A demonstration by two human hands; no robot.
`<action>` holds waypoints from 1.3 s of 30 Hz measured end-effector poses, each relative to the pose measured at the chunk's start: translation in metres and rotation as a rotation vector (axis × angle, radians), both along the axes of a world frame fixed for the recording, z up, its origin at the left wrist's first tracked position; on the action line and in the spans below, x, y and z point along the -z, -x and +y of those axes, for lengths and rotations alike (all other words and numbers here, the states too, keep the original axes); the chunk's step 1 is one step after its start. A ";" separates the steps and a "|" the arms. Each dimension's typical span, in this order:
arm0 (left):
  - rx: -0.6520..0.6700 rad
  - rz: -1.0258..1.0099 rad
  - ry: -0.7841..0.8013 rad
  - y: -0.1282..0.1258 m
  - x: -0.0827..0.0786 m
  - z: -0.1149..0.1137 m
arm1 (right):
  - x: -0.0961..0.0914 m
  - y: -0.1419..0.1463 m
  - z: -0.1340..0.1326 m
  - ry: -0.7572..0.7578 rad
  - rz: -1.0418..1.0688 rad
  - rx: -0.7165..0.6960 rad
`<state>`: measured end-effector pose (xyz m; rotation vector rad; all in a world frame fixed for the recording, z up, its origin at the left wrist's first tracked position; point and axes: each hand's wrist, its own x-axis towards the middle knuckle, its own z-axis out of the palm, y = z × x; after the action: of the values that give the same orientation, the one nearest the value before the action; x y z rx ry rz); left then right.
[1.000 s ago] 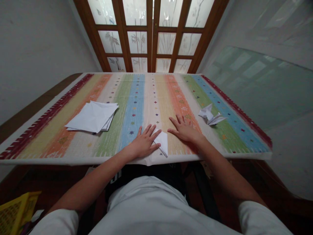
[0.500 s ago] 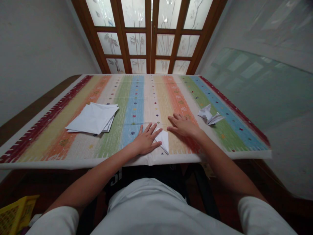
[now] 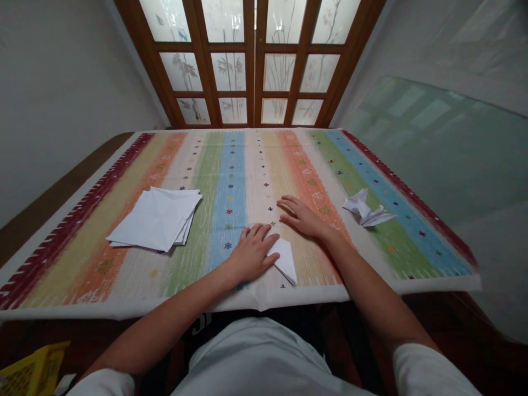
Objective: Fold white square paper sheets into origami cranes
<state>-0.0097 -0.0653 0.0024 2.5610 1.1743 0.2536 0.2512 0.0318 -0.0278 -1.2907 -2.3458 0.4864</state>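
A small folded piece of white paper (image 3: 286, 260), narrowing to a point toward the table's near edge, lies in front of me. My left hand (image 3: 254, 252) rests palm down over its left part, fingers stretched out and a little apart, so that part is hidden. Just beyond the paper and to its right, my right hand (image 3: 303, 216) is low over the tablecloth with fingers extended, holding nothing. A folded white paper crane (image 3: 367, 210) sits farther right, apart from both hands. On the left lies a stack of white paper sheets (image 3: 154, 219) with visible creases.
A striped, multicoloured tablecloth (image 3: 206, 165) covers the table, its white hem along the near edge. Behind stands a wooden door with glass panes (image 3: 231, 66). A glass panel (image 3: 445, 148) leans at the right wall. A yellow plastic basket (image 3: 37, 368) is low at the left.
The view has tilted, so the table appears lower. My right hand has slid a little forward and left over the cloth. My left hand stays on the folded paper, its fingers less spread.
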 end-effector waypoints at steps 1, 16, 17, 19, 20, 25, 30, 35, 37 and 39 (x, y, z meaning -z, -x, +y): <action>0.003 -0.016 0.003 -0.001 0.000 0.000 | 0.000 -0.005 0.001 0.002 0.048 -0.004; -0.102 -0.204 0.013 0.013 0.015 0.020 | -0.016 -0.010 -0.010 -0.065 0.307 -0.046; -0.107 -0.217 0.006 0.015 0.015 0.021 | -0.017 -0.004 -0.014 -0.049 0.312 -0.099; -0.126 -0.238 -0.005 0.020 0.016 0.022 | -0.019 0.008 -0.021 0.005 0.307 -0.210; -0.137 -0.244 -0.005 0.023 0.016 0.023 | -0.020 0.013 -0.025 0.034 0.292 -0.255; -0.168 -0.274 0.016 0.030 0.017 0.028 | -0.023 0.022 -0.032 0.136 0.240 -0.333; -0.104 -0.372 0.065 0.035 0.019 0.036 | -0.021 0.022 -0.032 0.197 0.201 -0.270; -0.042 -0.398 0.074 0.042 0.018 0.040 | -0.024 0.029 -0.038 0.188 0.195 -0.252; -0.016 -0.385 0.081 0.044 0.017 0.041 | -0.026 0.029 -0.041 0.180 0.185 -0.274; 0.000 -0.373 0.088 0.046 0.015 0.041 | -0.027 0.028 -0.042 0.205 0.174 -0.323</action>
<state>-0.0555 -0.0239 -0.0131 2.3058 1.0180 0.6337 0.2236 -0.0098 -0.0005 -0.9067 -2.4104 0.9224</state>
